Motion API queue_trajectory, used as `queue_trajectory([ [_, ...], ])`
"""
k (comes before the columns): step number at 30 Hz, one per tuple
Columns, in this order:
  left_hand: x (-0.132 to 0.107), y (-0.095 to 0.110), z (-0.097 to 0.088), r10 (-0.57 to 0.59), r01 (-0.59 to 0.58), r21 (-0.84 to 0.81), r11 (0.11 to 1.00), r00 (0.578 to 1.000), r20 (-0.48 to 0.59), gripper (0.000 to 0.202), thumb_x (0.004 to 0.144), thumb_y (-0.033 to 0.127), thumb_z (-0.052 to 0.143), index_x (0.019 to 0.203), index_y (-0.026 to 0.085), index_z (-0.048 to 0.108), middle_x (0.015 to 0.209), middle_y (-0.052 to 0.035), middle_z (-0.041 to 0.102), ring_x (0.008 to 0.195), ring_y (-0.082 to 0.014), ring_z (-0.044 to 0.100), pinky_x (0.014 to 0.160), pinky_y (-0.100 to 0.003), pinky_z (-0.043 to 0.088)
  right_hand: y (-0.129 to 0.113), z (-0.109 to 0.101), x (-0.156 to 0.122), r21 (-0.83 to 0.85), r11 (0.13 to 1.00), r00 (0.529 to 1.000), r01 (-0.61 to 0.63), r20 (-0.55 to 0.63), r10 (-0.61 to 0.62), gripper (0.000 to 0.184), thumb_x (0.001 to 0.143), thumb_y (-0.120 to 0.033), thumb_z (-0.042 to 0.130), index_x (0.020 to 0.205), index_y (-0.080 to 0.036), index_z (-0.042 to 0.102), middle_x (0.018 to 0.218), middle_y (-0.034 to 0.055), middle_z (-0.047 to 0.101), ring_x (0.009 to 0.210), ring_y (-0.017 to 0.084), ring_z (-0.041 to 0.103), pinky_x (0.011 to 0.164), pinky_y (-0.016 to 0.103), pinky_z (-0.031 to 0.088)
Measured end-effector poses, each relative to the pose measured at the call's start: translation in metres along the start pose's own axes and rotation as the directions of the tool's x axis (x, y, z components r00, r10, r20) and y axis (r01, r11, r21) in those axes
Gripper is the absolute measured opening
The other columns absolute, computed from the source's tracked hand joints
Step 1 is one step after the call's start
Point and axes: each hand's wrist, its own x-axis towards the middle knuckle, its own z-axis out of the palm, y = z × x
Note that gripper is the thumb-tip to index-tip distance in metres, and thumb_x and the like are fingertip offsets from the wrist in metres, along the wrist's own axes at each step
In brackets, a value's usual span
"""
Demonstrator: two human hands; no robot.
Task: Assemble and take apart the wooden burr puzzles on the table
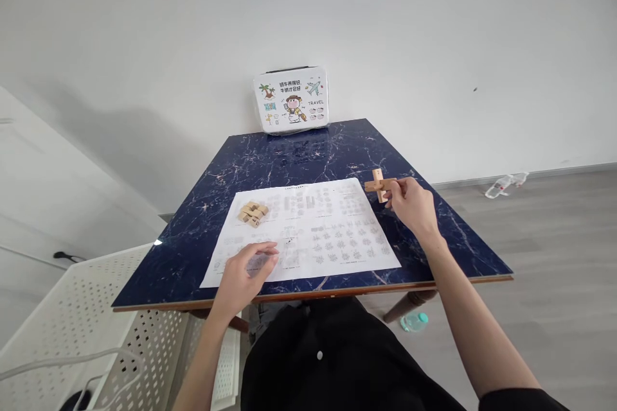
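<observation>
Just off the right edge of a printed sheet (299, 250), my right hand (411, 204) pinches one end of a wooden cross-shaped puzzle piece (378, 185) made of crossed notched sticks. My left hand (245, 276) rests over the sheet's lower left part, thumb and fingers apart with nothing between them. Beyond it, on the sheet's upper left, lies a small interlocked wooden block puzzle (253, 213) with dark marks on one piece. Rows of small grey diagrams and text cover the paper, too fine to read.
A white case (295, 103) with cartoon prints leans on the wall behind the dark blue marbled table (308, 157). A white perforated cabinet (144, 340) with a cable stands at left. Bottles lie on the floor: a clear one (501, 186) and a teal-capped one (413, 322).
</observation>
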Motion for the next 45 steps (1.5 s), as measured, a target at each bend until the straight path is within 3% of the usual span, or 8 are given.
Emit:
queue_trajectory([
  [8,-0.001,-0.004,0.001,0.012,-0.012,0.024,1.000,1.000,-0.009,0.038,0.100,0.054,0.062,0.124,0.026,0.074,0.119,-0.0075,0.080,0.117,-0.0302,0.074,0.072,-0.031,0.066,0.008,0.002,0.001,-0.041,0.999,1.000,-0.011,-0.014,0.010,0.015,0.100,-0.036,0.055,0.093,-0.023,0.060,0.082,0.0093,0.081,0.072,0.029,0.077,0.084,0.041,0.053],
  [13,-0.002,-0.005,0.001,-0.005,0.006,0.019,1.000,1.000,-0.023,0.038,0.099,0.056,0.062,0.122,0.027,0.075,0.120,-0.0072,0.080,0.117,-0.0302,0.074,0.069,-0.030,0.066,0.003,-0.010,-0.026,-0.025,0.999,0.996,0.046,-0.072,-0.048,0.031,0.100,-0.047,0.059,0.116,-0.020,0.057,0.083,0.0084,0.080,0.078,0.029,0.078,0.083,0.042,0.055],
  [17,-0.003,-0.005,0.002,-0.010,0.011,0.027,1.000,0.999,-0.046,0.037,0.099,0.056,0.063,0.118,0.027,0.076,0.118,-0.0070,0.080,0.114,-0.0299,0.075,0.069,-0.030,0.066,-0.010,-0.016,-0.069,0.205,0.975,0.992,0.082,0.077,-0.100,0.043,0.101,-0.061,0.057,0.120,-0.022,0.057,0.091,0.0095,0.080,0.070,0.024,0.075,0.065,0.035,0.057],
  [22,-0.003,-0.005,0.002,-0.008,0.009,0.022,1.000,0.998,-0.065,0.037,0.099,0.056,0.064,0.118,0.027,0.077,0.119,-0.0073,0.080,0.113,-0.0297,0.076,0.074,-0.033,0.067,-0.018,0.001,-0.102,0.374,0.926,0.942,0.058,0.288,-0.175,0.043,0.103,-0.064,0.055,0.112,-0.022,0.061,0.086,0.0082,0.076,0.064,0.021,0.070,0.059,0.032,0.055],
  [27,-0.002,-0.004,0.002,0.025,-0.020,0.049,0.999,0.995,-0.095,0.035,0.099,0.055,0.065,0.115,0.027,0.078,0.115,-0.0064,0.082,0.109,-0.0291,0.077,0.089,-0.039,0.066,-0.015,0.012,-0.106,0.406,0.913,0.915,0.046,0.349,-0.202,0.042,0.102,-0.065,0.055,0.100,-0.024,0.064,0.083,0.0071,0.074,0.063,0.022,0.068,0.059,0.034,0.054],
  [33,-0.002,-0.008,0.003,0.003,-0.001,0.020,1.000,0.995,-0.104,0.035,0.099,0.055,0.064,0.114,0.026,0.077,0.116,-0.0069,0.081,0.111,-0.0300,0.076,0.069,-0.031,0.066,-0.016,0.009,-0.109,0.379,0.924,0.911,0.055,0.360,-0.202,0.038,0.105,-0.060,0.053,0.095,-0.024,0.065,0.083,0.0070,0.074,0.065,0.022,0.066,0.060,0.033,0.052],
  [36,-0.003,-0.008,0.003,-0.003,0.005,0.019,1.000,0.995,-0.099,0.035,0.099,0.055,0.064,0.114,0.026,0.077,0.116,-0.0065,0.081,0.111,-0.0297,0.076,0.068,-0.031,0.065,-0.016,0.009,-0.110,0.359,0.931,0.908,0.064,0.367,-0.204,0.035,0.106,-0.056,0.053,0.095,-0.025,0.065,0.082,0.0060,0.073,0.065,0.022,0.066,0.061,0.033,0.050],
  [45,0.003,-0.007,0.006,0.029,-0.013,0.093,0.996,0.983,-0.179,0.034,0.101,0.051,0.061,0.122,0.025,0.068,0.121,-0.0079,0.074,0.108,-0.0268,0.071,0.096,-0.041,0.058,-0.017,0.008,-0.111,0.318,0.945,0.912,0.075,0.361,-0.194,0.032,0.106,-0.052,0.054,0.094,-0.025,0.065,0.080,0.0040,0.072,0.065,0.020,0.065,0.062,0.032,0.048],
])
